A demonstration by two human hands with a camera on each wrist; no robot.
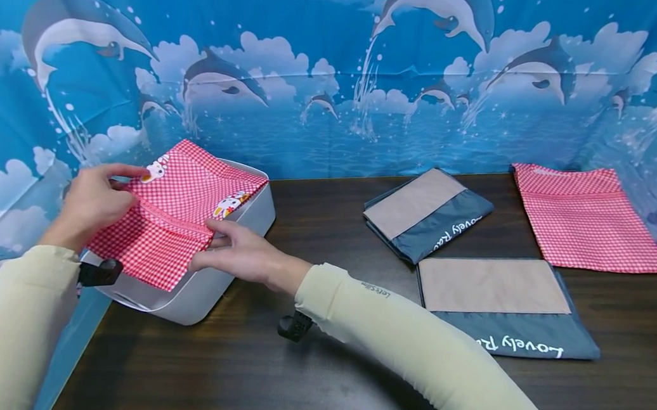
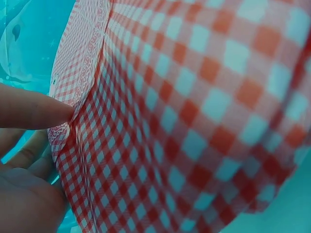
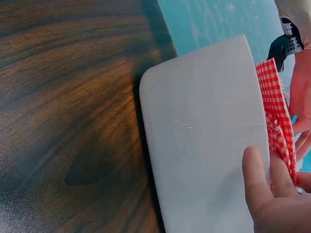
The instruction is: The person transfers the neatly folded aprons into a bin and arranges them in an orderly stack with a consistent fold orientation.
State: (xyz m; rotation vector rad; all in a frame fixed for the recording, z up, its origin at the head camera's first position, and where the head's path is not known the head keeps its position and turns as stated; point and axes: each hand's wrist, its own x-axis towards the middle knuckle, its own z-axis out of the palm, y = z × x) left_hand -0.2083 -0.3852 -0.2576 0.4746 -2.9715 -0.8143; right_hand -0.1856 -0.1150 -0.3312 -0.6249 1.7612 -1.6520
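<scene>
A red-and-white gingham cloth bag (image 1: 187,185) with cartoon prints and a lace-like band lies across the top of a white bin (image 1: 256,216) at the left. My left hand (image 1: 95,200) pinches the bag's left edge, its thumb on the cloth in the left wrist view. At the opposite edge my right hand (image 1: 245,254) holds the cloth near the bin's rim. One finger of it lies along the bin's outer wall (image 3: 209,121) in the right wrist view. The cloth hides most of the bin's inside.
Two dark blue pouches with beige panels and white lettering lie on the dark wooden table (image 1: 327,230): a smaller pouch (image 1: 428,212) behind and a larger pouch (image 1: 504,306) in front. Another gingham bag (image 1: 590,220) lies flat at the back right. A dolphin-printed curtain (image 1: 338,72) hangs behind.
</scene>
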